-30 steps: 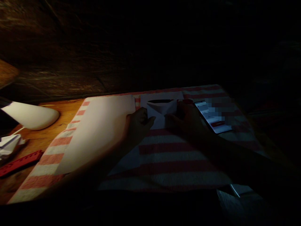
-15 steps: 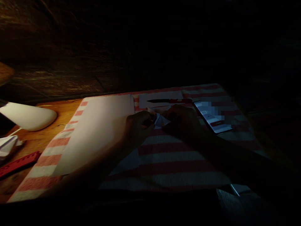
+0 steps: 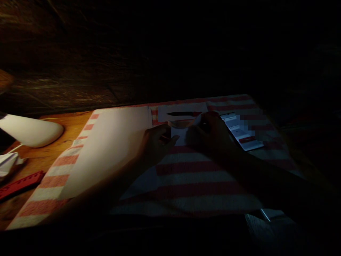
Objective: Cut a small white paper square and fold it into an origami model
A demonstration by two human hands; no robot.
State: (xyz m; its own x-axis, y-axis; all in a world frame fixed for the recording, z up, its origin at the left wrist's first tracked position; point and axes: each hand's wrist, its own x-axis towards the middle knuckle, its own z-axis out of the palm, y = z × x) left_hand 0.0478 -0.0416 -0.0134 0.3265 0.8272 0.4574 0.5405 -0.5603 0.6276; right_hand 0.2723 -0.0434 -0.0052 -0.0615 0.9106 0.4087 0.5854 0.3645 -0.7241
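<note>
The scene is very dark. A small folded piece of white paper lies on a red-and-white striped cloth. My left hand pinches its left edge with closed fingers. My right hand presses down on its right side, fingers curled over it. A dark-bladed knife lies just behind the paper on a white sheet. A lit phone rests to the right of my right hand.
A large white sheet covers the cloth's left part. On the wooden table at left lie a white lamp-like object, a red ruler and crumpled paper. A dark wooden wall rises behind.
The paper was upright and spread a second ago; it has been folded down smaller and now lies flatter between both hands. My right hand shifted slightly back over it.
</note>
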